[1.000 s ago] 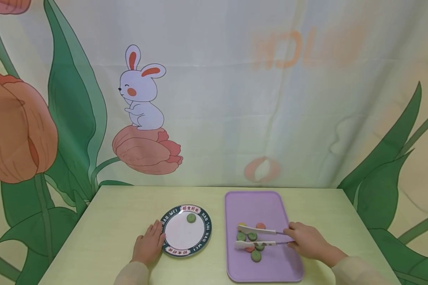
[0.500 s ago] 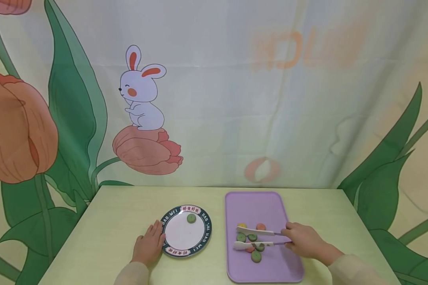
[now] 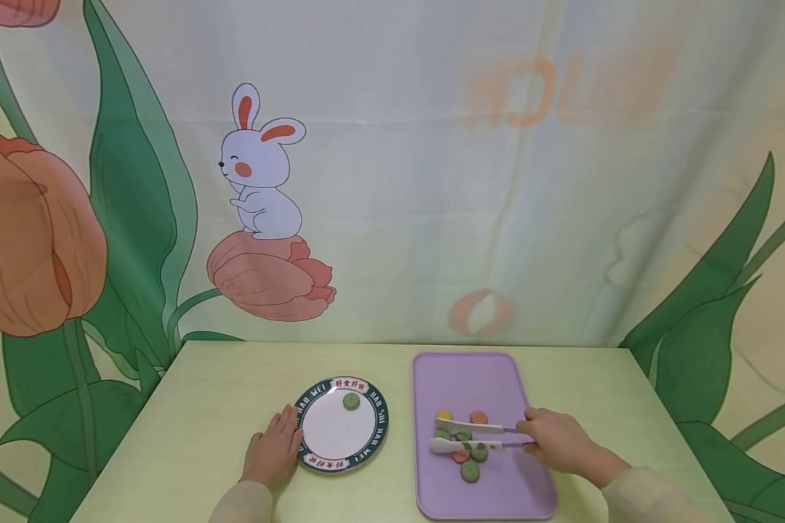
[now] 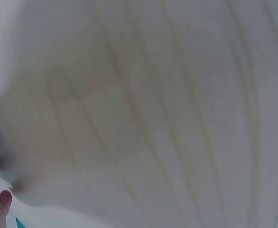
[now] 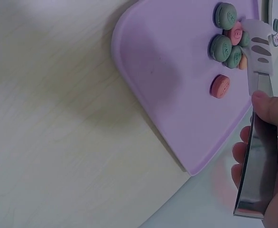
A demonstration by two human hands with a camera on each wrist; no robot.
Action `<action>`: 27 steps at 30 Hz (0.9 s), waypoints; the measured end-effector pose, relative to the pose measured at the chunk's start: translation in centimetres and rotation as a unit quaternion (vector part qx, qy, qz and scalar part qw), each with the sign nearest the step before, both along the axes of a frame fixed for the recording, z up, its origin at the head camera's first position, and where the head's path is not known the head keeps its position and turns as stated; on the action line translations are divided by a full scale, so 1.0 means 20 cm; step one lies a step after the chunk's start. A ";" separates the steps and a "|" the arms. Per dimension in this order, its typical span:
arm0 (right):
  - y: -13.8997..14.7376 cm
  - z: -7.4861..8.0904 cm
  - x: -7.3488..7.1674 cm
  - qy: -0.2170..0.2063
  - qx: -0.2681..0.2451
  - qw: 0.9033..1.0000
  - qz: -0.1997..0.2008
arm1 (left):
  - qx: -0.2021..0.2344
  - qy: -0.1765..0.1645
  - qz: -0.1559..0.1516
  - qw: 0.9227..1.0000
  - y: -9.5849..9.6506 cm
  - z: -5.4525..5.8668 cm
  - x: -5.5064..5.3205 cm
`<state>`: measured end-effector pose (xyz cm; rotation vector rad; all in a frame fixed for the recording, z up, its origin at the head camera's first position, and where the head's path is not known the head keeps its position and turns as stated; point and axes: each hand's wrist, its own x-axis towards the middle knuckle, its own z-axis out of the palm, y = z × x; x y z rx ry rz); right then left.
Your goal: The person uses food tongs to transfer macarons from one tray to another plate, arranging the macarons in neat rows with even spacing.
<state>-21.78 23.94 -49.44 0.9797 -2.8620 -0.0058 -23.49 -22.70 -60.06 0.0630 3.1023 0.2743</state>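
My right hand (image 3: 557,440) grips a pair of tongs (image 5: 261,161) with a metal handle and white tips. In the head view the tongs' arms stand apart over the purple tray (image 3: 464,378), around small round green pieces (image 3: 463,436). Beside them lie another green piece (image 3: 469,471), a yellow piece (image 3: 444,415) and a pink piece (image 3: 478,417). The tongs partly cover the cluster. My left hand (image 3: 273,446) lies with straight fingers at the left rim of a round plate (image 3: 381,418), which carries one green piece (image 3: 351,401).
The pale table (image 3: 222,378) ends at the back against a printed curtain (image 3: 392,181). Plate and tray stand side by side with a narrow strip of table between. In the right wrist view, several pieces have raised markings on top.
The tongs' arms have drawn a little closer together, and the tongs have shifted slightly left. A green piece below the lower arm now shows more. My left hand stays in place.
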 end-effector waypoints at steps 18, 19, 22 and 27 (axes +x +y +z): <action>0.00 0.02 0.00 0.035 -0.001 0.999 0.012 | -0.001 0.001 -0.001 1.000 0.00 -0.01 0.00; 0.00 0.03 0.00 0.036 0.000 0.999 0.012 | -0.002 0.001 -0.001 1.000 0.00 -0.01 0.00; 0.00 0.04 0.01 0.037 0.000 0.999 0.014 | -0.002 0.001 -0.001 1.000 0.00 -0.01 0.00; 0.00 0.07 0.01 0.037 0.000 0.999 0.018 | -0.003 0.001 0.001 1.000 0.00 0.00 0.00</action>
